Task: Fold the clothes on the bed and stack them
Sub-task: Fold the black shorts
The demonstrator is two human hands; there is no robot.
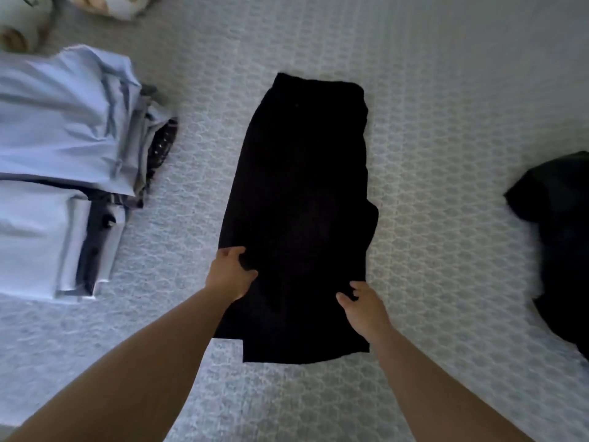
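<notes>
Near the bottom edge of the bed (446, 154), two bare arms reach forward to a black garment (302, 202) that lies long and flat in the middle of the patterned cover. The left hand (231, 274) grips the left border of the garment, with thumb and fingers curled into the cloth. The right hand (361, 303) holds the right border nearer the lower end, with fingers bent and pinching the fabric. At the left edge lies a stack of folded light blue clothes (54, 161) with darker pieces between them. At the right edge lies a second dark garment (561, 237), crumpled, well apart from the first. In the far left corner some pale objects (22, 23) are blurred.
</notes>
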